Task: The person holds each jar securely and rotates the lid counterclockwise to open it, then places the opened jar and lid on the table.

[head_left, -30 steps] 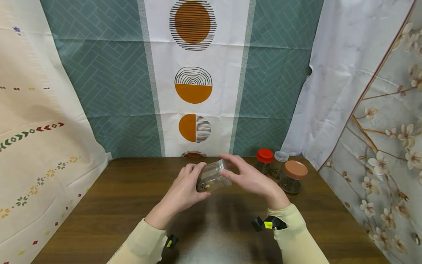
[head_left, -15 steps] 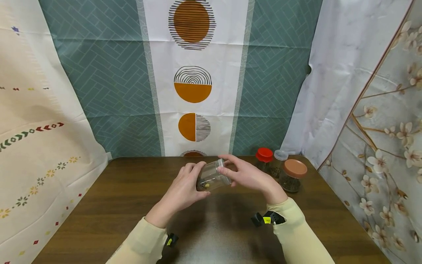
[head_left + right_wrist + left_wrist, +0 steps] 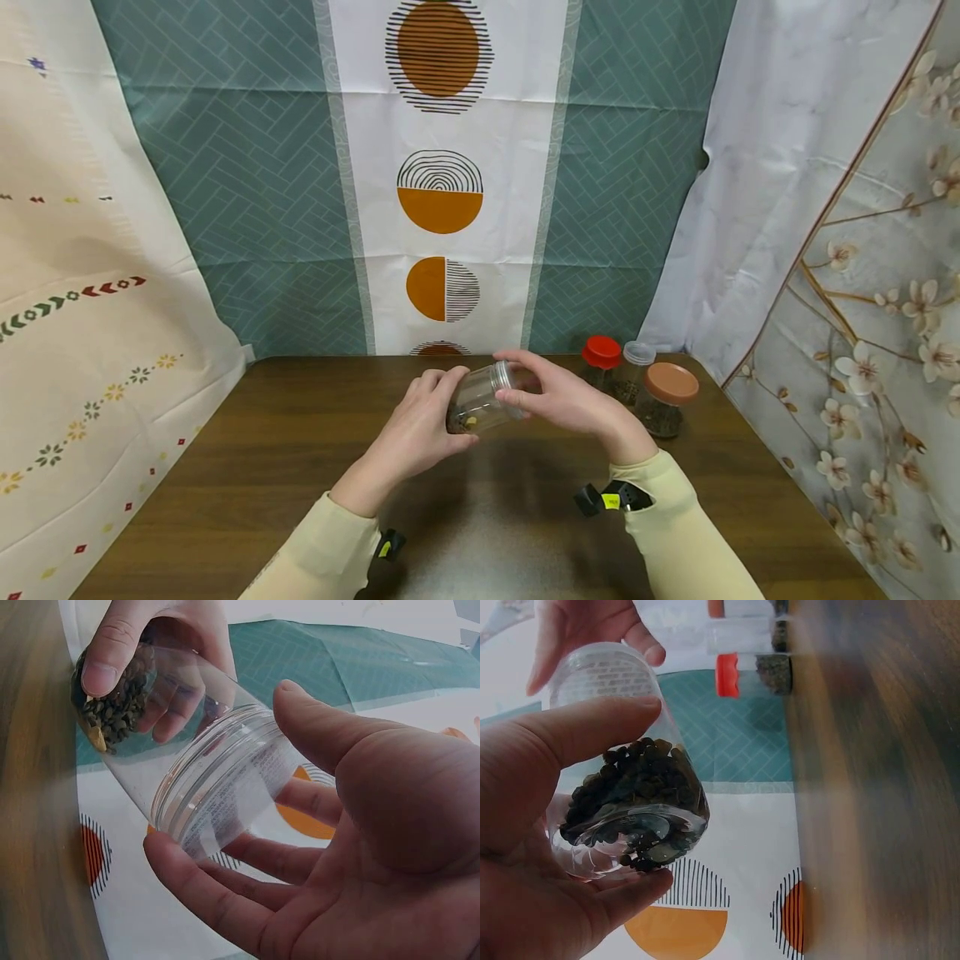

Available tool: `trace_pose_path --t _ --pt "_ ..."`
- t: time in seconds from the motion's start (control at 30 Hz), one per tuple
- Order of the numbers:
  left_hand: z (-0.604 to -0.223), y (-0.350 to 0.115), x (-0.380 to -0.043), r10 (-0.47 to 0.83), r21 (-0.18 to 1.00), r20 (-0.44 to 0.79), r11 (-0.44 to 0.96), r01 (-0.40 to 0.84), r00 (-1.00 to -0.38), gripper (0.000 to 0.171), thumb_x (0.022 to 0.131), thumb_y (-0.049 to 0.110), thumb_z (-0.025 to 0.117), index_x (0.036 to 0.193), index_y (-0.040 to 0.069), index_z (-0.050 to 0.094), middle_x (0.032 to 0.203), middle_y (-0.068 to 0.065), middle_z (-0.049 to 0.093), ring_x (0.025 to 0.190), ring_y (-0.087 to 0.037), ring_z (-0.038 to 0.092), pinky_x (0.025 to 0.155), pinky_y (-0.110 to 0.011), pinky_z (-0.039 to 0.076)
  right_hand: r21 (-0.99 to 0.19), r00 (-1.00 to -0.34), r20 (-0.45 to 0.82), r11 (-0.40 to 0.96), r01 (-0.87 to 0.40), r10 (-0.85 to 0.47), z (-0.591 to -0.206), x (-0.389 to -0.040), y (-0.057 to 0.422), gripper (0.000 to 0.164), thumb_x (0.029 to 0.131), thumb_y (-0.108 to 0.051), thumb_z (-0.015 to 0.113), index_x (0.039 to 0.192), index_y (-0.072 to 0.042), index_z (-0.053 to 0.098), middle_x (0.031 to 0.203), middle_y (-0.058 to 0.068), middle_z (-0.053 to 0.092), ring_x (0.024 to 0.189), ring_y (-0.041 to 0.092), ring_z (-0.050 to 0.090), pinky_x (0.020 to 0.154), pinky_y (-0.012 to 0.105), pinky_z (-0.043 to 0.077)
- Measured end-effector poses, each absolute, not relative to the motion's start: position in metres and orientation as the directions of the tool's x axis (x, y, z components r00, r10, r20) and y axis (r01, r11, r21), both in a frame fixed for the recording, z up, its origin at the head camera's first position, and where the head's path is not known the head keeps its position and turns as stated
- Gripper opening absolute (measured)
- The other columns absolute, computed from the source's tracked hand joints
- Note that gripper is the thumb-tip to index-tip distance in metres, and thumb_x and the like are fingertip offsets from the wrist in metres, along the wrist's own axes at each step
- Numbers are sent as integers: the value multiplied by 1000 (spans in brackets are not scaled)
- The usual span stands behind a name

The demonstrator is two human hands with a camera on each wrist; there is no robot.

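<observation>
A clear jar (image 3: 476, 404) is held tilted above the table, its mouth end up and to the right. Dark seed-like pieces (image 3: 124, 712) and a yellowish bit lie inside towards its base. My left hand (image 3: 423, 417) grips the jar near the bottom, thumb on one side and fingers on the other. At the upper end, a clear lid (image 3: 236, 795) with faint print sits over the mouth. Thumb and fingers of my right hand (image 3: 562, 396) curl round the lid's edge, the palm facing it. How tightly the lid is seated cannot be told.
Three more jars stand at the back right of the wooden table (image 3: 300, 483): one red-lidded (image 3: 602, 353), one with a clear lid (image 3: 640, 354), and a wider one with a brown-orange lid (image 3: 672, 384). Patterned cloths (image 3: 262, 167) hang behind and at both sides.
My right hand's thumb and fingers have shifted slightly about the lid, turning a little. The left hand and the jar have stayed nearly in place.
</observation>
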State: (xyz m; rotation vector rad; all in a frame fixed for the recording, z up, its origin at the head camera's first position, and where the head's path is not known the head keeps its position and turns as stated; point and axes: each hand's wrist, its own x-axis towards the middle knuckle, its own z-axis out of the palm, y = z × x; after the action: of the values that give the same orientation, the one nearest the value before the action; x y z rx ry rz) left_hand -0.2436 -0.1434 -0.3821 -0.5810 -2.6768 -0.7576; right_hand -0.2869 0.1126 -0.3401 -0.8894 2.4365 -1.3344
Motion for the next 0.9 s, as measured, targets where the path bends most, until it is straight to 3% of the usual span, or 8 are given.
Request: trace_pose_path --t 0.23,0.67,0.9 --pt "-382 -143 -244 299 433 376 780 452 -877 97 77 27 105 157 16 52 139 -18 57 124 -37 54 98 -54 55 -793 -785 117 419 -443 -608 -341 -286 115 70 104 -32 80 164 -22 47 148 11 61 135 34 62 104 50 58" --pt "-385 -143 -245 304 433 395 771 468 -867 96 76 24 105 156 14 53 137 -19 57 123 -39 54 98 -55 55 -767 -785 133 439 -468 -605 -344 -286 118 73 101 -33 84 165 -25 48 154 6 56 140 32 59 109 54 54" --pt "-386 -143 -245 302 431 396 773 465 -867 97 76 25 105 157 13 53 138 -19 57 123 -39 54 98 -55 55 -770 -778 127 434 -469 -616 -345 -287 119 78 104 -36 81 170 -25 40 161 9 48 146 36 53 110 56 53"
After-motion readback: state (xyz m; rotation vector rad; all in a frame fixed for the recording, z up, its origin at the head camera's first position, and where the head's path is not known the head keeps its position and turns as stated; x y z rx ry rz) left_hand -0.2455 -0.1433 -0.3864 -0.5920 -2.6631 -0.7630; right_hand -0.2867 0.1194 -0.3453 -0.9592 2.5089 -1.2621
